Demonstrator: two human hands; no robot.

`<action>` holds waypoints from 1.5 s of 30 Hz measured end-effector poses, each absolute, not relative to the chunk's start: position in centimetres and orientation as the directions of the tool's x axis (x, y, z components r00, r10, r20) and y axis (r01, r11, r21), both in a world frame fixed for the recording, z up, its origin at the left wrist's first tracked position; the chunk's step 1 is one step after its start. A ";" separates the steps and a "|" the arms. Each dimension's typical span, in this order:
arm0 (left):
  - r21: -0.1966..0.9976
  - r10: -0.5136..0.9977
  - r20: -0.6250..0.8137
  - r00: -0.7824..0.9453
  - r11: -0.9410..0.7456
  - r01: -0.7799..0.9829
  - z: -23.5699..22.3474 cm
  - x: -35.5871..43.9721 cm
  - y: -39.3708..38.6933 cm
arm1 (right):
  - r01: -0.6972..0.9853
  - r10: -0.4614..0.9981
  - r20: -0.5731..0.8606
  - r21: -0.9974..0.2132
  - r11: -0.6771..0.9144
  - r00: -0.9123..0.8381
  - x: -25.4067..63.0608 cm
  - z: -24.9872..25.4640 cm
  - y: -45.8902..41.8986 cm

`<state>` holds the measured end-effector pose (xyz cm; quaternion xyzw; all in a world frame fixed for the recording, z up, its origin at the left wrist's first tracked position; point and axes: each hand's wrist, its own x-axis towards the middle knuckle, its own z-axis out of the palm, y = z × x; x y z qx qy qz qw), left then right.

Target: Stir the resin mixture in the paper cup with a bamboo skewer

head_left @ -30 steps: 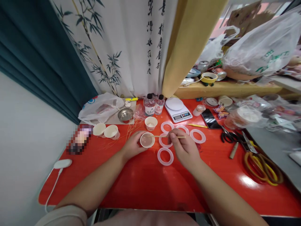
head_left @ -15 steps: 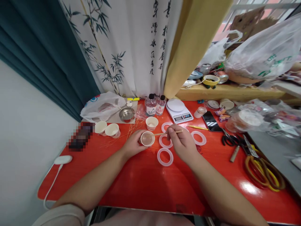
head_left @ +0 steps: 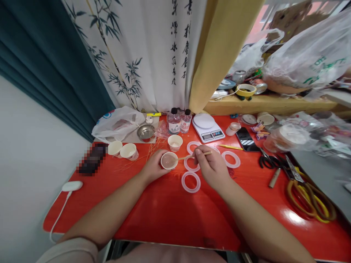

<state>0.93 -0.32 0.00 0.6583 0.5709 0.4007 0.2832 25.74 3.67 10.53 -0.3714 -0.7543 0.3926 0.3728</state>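
Observation:
My left hand is wrapped round a paper cup that holds a pinkish-brown liquid. Between the thumb and fingers of my right hand is a thin wooden stick, its far end at the cup's rim; whether the tip touches the liquid I cannot tell. Several translucent pink ring moulds lie on the red table around and below my right hand, which partly hides some. Just behind the held cup stands another paper cup.
Behind are bottle A, bottle B and a white digital scale. Two paper cups and a steel bowl stand left. Phones, large scissors and a lidded jar lie or stand about the table.
The stick's angle has shifted slightly, its outer end now higher, and my right hand has risen a little. Both hands keep their hold. The whole view swayed slightly with the head.

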 end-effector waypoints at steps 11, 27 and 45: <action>0.822 0.981 0.191 0.037 -0.181 0.540 0.3 0.8 -0.3 | 0.286 0.807 0.339 -0.810 0.512 -0.483 25.6 11.0 3.1; 0.825 0.979 0.202 0.039 -0.192 0.532 0.1 0.7 -0.3 | 0.279 0.819 0.413 -0.796 0.537 -0.397 26.2 11.7 2.1; 0.811 0.977 0.205 0.057 -0.202 0.550 -0.4 0.7 -0.2 | 0.277 0.810 0.291 -0.836 0.474 -0.510 25.3 11.1 3.1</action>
